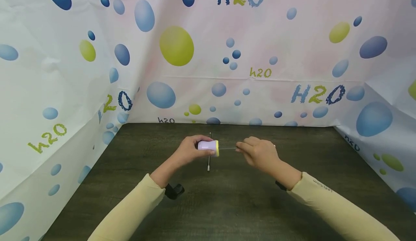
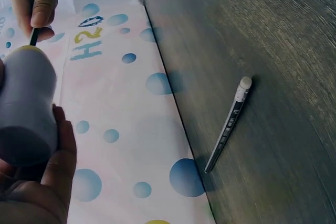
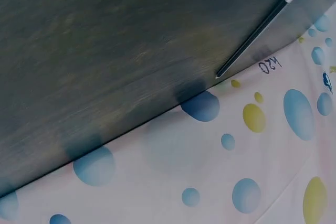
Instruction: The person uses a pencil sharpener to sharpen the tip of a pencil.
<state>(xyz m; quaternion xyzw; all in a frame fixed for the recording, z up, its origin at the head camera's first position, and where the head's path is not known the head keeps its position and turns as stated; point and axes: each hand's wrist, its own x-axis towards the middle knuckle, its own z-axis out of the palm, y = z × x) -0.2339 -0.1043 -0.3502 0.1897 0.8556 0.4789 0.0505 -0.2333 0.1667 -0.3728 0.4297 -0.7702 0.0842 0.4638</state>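
Observation:
In the head view, my left hand (image 1: 186, 150) grips a lavender pencil sharpener (image 1: 206, 145) with a yellow rim, held sideways above the table. From the right, my right hand (image 1: 261, 154) pinches a dark pencil (image 1: 227, 148) that runs to the sharpener's yellow-rimmed end. The pencil's tip is hidden there. The left wrist view has the sharpener (image 2: 27, 98) large at the left, the pencil meeting its top. A second pencil (image 2: 228, 124), black with a white eraser, lies on the table beneath the sharpener. The right wrist view shows this lying pencil (image 3: 255, 35) but not my right hand.
The dark wooden table (image 1: 227, 205) ends at a white backdrop (image 1: 208, 100) printed with bubbles and H2O lettering, which rises behind it and along both sides. A black wrist strap piece (image 1: 174, 191) hangs below my left wrist.

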